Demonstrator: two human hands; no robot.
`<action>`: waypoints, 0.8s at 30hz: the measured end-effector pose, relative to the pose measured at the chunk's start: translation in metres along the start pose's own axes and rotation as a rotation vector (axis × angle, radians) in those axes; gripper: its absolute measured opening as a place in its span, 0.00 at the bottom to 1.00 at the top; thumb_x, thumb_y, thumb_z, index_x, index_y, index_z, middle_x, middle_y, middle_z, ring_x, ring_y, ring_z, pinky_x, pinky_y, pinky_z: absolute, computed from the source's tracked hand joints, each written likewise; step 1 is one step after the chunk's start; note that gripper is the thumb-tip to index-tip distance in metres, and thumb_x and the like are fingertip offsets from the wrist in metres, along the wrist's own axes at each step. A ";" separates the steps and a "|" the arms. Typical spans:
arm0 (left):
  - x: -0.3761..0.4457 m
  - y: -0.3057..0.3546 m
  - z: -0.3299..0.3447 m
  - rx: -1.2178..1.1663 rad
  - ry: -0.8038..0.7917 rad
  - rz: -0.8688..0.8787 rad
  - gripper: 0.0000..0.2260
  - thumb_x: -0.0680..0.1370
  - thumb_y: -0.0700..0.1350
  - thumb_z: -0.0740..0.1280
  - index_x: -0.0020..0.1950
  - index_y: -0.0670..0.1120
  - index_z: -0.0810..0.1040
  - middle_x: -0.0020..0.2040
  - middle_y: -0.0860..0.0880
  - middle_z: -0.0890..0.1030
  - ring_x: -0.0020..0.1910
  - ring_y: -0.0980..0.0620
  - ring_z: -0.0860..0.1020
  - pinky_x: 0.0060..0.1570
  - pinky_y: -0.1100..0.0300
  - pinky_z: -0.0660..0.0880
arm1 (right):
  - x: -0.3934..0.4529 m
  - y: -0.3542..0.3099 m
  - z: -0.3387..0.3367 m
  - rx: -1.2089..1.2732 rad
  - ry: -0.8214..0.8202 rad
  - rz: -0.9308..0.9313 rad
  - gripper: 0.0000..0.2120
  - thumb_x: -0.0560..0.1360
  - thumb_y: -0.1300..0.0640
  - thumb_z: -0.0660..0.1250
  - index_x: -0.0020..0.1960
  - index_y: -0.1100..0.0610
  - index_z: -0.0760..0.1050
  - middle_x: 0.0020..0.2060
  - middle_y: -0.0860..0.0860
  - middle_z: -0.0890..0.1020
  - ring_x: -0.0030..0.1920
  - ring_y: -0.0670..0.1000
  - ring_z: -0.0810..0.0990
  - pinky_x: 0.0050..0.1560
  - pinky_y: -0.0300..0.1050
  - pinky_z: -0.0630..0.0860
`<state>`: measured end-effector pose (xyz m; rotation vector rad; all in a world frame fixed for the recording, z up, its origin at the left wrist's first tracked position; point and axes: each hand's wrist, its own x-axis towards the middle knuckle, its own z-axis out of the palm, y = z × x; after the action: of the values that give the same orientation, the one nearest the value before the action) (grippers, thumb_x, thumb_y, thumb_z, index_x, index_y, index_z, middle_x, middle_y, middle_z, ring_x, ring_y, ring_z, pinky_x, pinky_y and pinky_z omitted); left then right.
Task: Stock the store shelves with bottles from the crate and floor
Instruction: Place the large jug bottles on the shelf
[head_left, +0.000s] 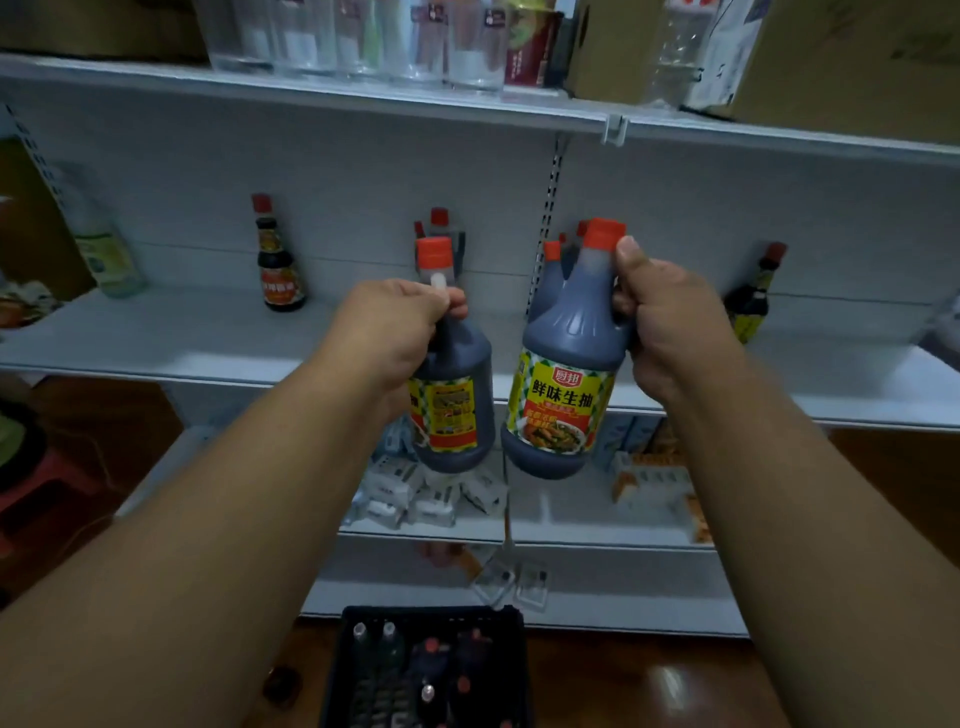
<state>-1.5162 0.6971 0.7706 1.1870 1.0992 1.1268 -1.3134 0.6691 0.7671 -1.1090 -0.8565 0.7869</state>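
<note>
My left hand (387, 332) grips the neck handle of a large dark soy sauce bottle (454, 410) with an orange cap and a yellow label. My right hand (670, 322) grips the handle of a second, matching soy sauce bottle (563, 384), its thumb up by the cap. I hold both upright in the air in front of the middle white shelf (208, 345). More orange-capped bottles (553, 275) stand at the back of that shelf. A black crate (431, 670) with several bottles sits on the floor below.
A small dark sauce bottle (278, 265) and a pale bottle (106, 249) stand on the shelf's left; another dark bottle (753, 296) leans at the right. Glasses (363, 36) and cardboard boxes (831, 57) fill the top shelf. White packets (415, 493) lie on the lower shelf.
</note>
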 end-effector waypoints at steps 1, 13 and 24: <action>0.005 -0.005 0.000 0.012 -0.010 -0.005 0.10 0.81 0.39 0.62 0.42 0.44 0.79 0.39 0.50 0.80 0.19 0.66 0.72 0.21 0.73 0.67 | 0.002 0.006 -0.001 0.005 0.011 0.020 0.19 0.81 0.51 0.62 0.33 0.54 0.66 0.22 0.44 0.67 0.24 0.43 0.66 0.33 0.38 0.68; 0.070 -0.053 0.019 0.060 -0.063 -0.015 0.08 0.77 0.41 0.68 0.39 0.49 0.82 0.37 0.53 0.82 0.29 0.63 0.75 0.27 0.72 0.68 | 0.038 0.046 -0.021 0.087 0.184 0.118 0.20 0.81 0.52 0.62 0.32 0.55 0.65 0.22 0.47 0.66 0.25 0.45 0.64 0.35 0.40 0.66; 0.124 -0.074 0.067 0.067 0.188 -0.023 0.09 0.74 0.48 0.72 0.33 0.55 0.84 0.41 0.48 0.85 0.47 0.46 0.82 0.53 0.49 0.79 | 0.129 0.078 -0.045 0.130 -0.097 0.272 0.19 0.80 0.53 0.64 0.31 0.54 0.67 0.23 0.48 0.65 0.25 0.45 0.63 0.33 0.39 0.65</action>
<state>-1.4314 0.8093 0.6963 1.1339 1.2990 1.2105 -1.2232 0.7826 0.7057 -1.0912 -0.7314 1.1140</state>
